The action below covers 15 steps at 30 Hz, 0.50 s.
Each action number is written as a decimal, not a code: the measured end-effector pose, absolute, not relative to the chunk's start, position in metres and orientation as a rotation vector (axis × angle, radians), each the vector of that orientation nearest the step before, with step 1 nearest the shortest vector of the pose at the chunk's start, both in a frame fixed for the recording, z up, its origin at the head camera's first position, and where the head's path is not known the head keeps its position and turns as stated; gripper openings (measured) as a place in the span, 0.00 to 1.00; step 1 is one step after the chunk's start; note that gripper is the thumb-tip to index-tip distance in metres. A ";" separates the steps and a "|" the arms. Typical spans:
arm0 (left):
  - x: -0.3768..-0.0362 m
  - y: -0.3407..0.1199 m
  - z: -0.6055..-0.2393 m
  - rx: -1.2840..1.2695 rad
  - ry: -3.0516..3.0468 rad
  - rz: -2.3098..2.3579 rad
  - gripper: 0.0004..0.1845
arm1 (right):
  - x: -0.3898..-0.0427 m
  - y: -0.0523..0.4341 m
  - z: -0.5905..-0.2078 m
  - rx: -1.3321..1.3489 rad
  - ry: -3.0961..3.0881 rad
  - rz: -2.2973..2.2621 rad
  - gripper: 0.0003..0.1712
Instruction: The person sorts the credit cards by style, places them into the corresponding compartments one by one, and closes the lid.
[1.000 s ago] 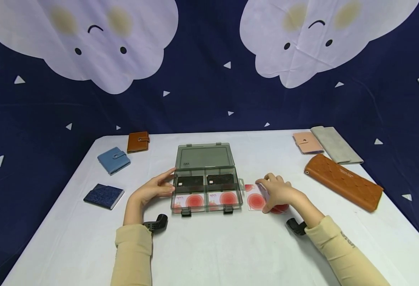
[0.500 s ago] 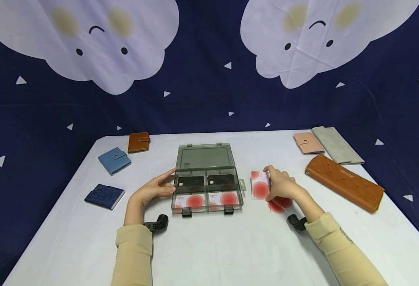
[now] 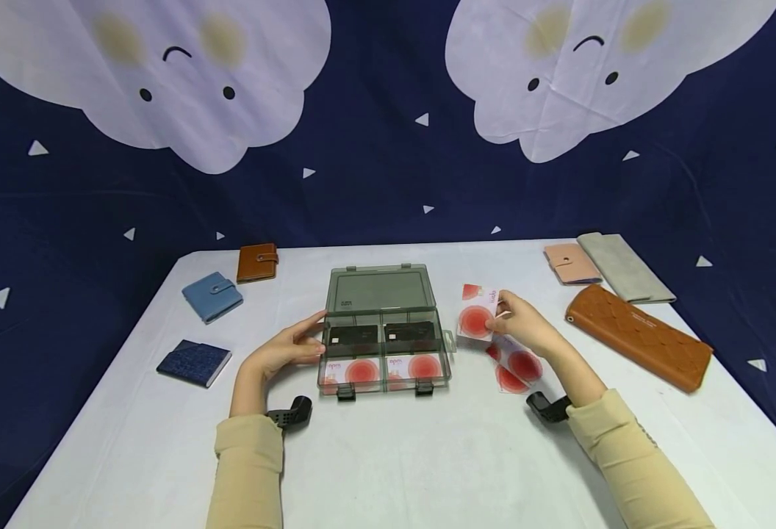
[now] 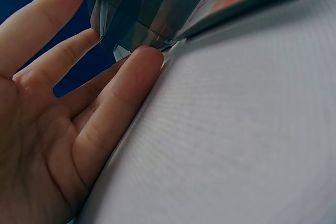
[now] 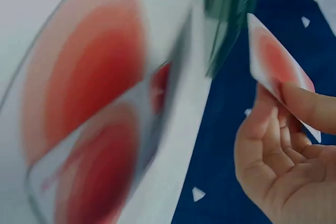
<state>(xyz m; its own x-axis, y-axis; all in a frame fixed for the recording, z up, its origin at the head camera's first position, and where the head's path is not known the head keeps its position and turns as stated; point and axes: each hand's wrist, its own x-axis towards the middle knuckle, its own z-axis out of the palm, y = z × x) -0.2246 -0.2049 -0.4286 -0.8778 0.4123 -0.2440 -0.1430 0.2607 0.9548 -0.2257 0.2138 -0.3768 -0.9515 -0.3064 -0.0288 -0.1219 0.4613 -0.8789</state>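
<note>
Fingers of the left hand [image 3: 282,351] are laid straight against the left wall of the open grey box [image 3: 380,332], presumably to brace it. Right of the box, a red-circled card [image 3: 477,317] is pinched aloft by the right hand [image 3: 523,327], above loose cards [image 3: 516,367].

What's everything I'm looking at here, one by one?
Box: 1, smoky clear, lid open, table centre.
Black cards: 2, box's rear compartments.
Red-circle cards in box: 2 showing, front compartments.
Loose cards: about 2, white with red circles, on table right of box.
Held card: 1, same print.
Small wallets: 4; blue, brown, navy on the left, pink far right.
Long wallets: 2; brown, grey, right.
Table: white.
Backdrop: navy, white clouds.
Left hand: touches box.
Right hand: pinches held card.
</note>
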 end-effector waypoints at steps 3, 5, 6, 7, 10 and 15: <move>-0.225 -0.205 -0.429 0.242 2.085 1.659 0.43 | -0.223 0.203 -0.371 -0.396 2.488 -1.565 0.11; -0.225 -0.205 -0.428 0.242 2.085 1.659 0.43 | -0.221 0.195 -0.368 -0.424 2.476 -1.584 0.12; -0.224 -0.205 -0.428 0.242 2.085 1.659 0.43 | -0.220 0.191 -0.367 -0.443 2.477 -1.583 0.13; -0.224 -0.205 -0.428 0.240 2.085 1.659 0.43 | -0.219 0.187 -0.366 -0.456 2.479 -1.575 0.13; -0.224 -0.205 -0.428 0.236 2.085 1.659 0.43 | -0.216 0.174 -0.364 -0.501 2.475 -1.558 0.14; -0.225 -0.206 -0.429 0.250 2.077 1.660 0.43 | -0.212 0.156 -0.367 -0.588 2.499 -1.493 0.14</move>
